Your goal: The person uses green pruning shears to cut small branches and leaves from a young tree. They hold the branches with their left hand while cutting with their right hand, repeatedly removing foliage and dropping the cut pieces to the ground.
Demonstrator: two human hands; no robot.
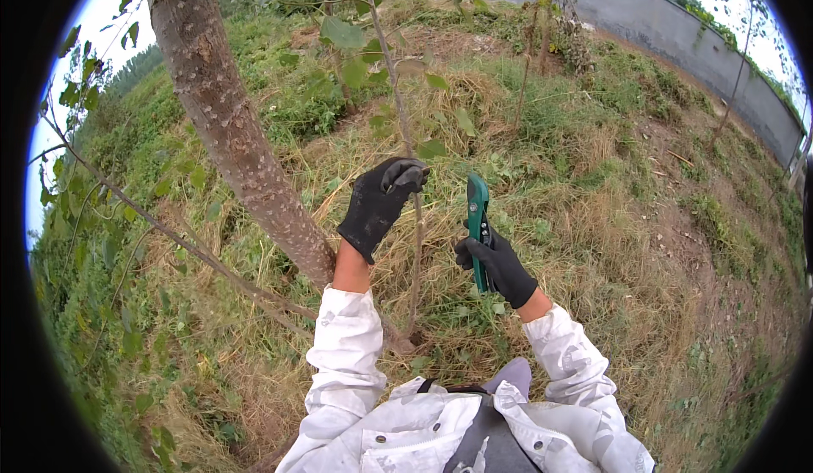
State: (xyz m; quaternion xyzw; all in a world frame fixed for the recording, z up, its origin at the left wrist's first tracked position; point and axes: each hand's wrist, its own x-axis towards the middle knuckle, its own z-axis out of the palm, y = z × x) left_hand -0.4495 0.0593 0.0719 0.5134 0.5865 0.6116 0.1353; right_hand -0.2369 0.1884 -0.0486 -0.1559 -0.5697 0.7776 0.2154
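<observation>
My left hand (385,201), in a black glove, is closed around a slender upright stem (416,244). The stem rises from the ground by the base of a thicker tree trunk (232,136) and carries green leaves above my hand. To the right, my right hand (498,263), gloved in black too, holds a green pruning tool (477,206) upright. Metal bolts show on the tool's side, and no bare blade can be seen. A gap separates the tool from the stem.
The thick trunk leans up and left, close to my left forearm. A long leafy branch (171,235) reaches out at left. Dry grass (591,244) and weeds cover the slope. Thin saplings (527,66) stand farther off, before a grey wall (673,28).
</observation>
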